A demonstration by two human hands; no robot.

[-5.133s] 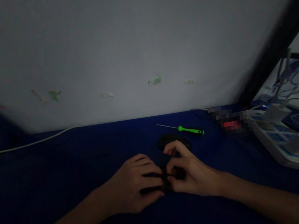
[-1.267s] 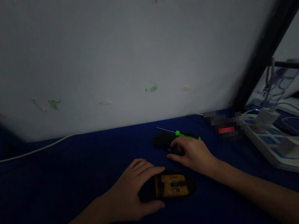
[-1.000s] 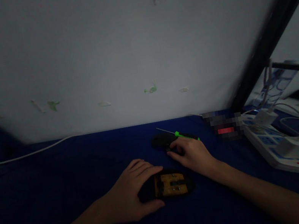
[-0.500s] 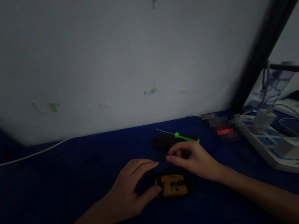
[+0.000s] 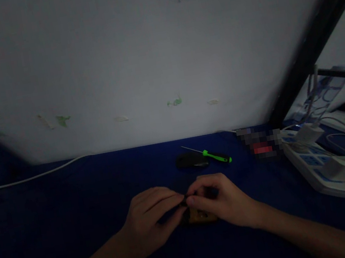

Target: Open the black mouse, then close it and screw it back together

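Observation:
The scene is dim. A dark opened device with a yellow circuit board [image 5: 198, 216] lies on the blue surface between my hands. My left hand [image 5: 150, 217] curls over its left end, fingers and thumb closed on the casing. My right hand [image 5: 220, 200] comes from the right with its fingertips pinched together just above the board, meeting my left fingertips. Whatever the pinch holds is too small and dark to name. A black oval cover [image 5: 192, 160] lies beyond, next to a green-handled screwdriver [image 5: 214, 156].
A white wall rises behind the blue table [image 5: 73, 208]. A white cable [image 5: 34, 175] runs along the back left. At the right a white power strip [image 5: 319, 165] with plugs and cables lies beside a black frame post [image 5: 312, 51].
My right hand left the black cover and screwdriver area and came back toward me, over the circuit board. My left hand shifted its fingers up to meet it, covering more of the board.

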